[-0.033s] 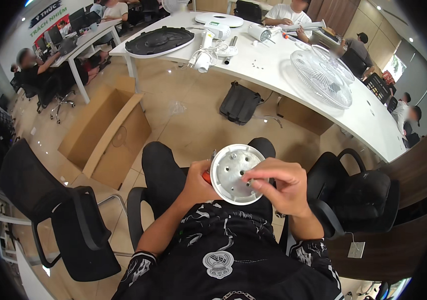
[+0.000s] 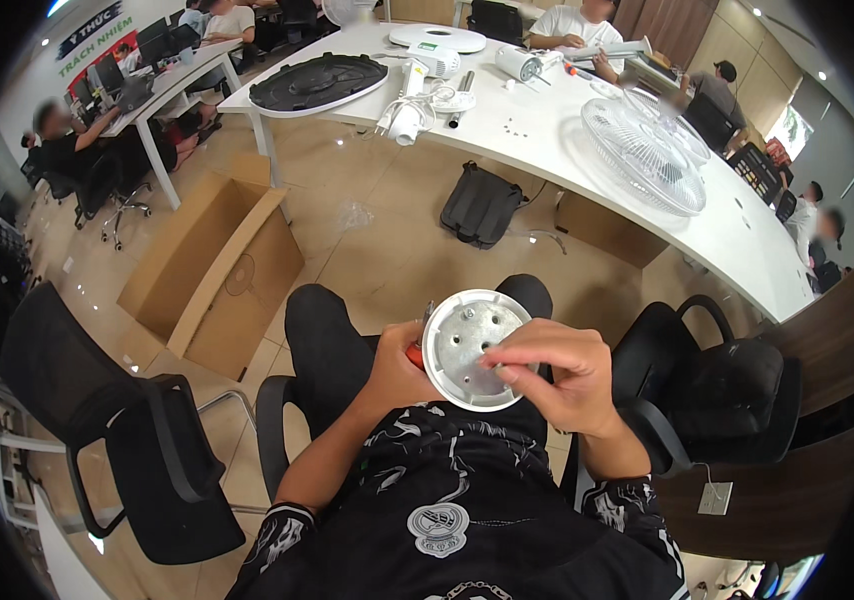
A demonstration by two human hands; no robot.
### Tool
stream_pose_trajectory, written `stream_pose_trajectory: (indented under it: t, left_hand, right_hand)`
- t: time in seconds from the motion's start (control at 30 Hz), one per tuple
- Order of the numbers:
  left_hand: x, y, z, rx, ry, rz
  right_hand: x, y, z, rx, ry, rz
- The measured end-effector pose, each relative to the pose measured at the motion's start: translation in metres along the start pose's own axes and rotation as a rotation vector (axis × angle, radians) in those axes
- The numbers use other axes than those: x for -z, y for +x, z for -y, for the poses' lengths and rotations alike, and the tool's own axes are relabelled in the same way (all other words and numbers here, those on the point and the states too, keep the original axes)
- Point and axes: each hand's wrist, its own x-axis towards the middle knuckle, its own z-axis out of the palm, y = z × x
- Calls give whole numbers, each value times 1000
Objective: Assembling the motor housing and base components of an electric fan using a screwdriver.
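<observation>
White disc (image 2: 455,352), near centre.
The left hand (image 2: 397,372), fingers curled, holds its left edge and a red handle (image 2: 414,355); the right hand (image 2: 569,372) brings thumb and forefinger together over its metal face (whether they pinch anything, I cannot tell). A grille (image 2: 639,158) lies far right.

Open-plan office. Evidence: rear-left desk (image 2: 181,78) with monitor (image 2: 108,70) and laptop (image 2: 134,95), seated person in black (image 2: 65,147) at it; caster swivel chair (image 2: 95,190), black mesh-back chair (image 2: 59,370), wall banner (image 2: 95,45), glossy tiled floor (image 2: 337,280). Partly workshop-like: long white table (image 2: 547,155) carries fan grilles (image 2: 637,155), loose small parts (image 2: 516,130), white motor housing (image 2: 520,65); open cardboard box (image 2: 242,300) on floor.
</observation>
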Motion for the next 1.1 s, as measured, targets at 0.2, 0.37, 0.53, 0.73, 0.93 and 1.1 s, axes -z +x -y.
stream_pose_trajectory:
  t: [0.2,0.37,0.53,0.73,0.93,1.1]
  left_hand:
    - [6,6,5,-60,109,61]
    - [6,12,0,-84,71,72]
    - [5,6,2,-92,38,51]
    - [6,-3,2,-84,26,63]
    - [2,-2,-2,-77,-11,61]
    - [1,-1,4,-14,35,49]
  right_hand:
    - [-4,12,-13,98,-120,74]
    - [2,20,-11,185,-249,163]
    - [3,24,5,215,-274,290]
    - [-4,25,7,133,-219,308]
    - [-6,16,0,9,-214,194]
    - [-4,16,-10,77,-191,171]
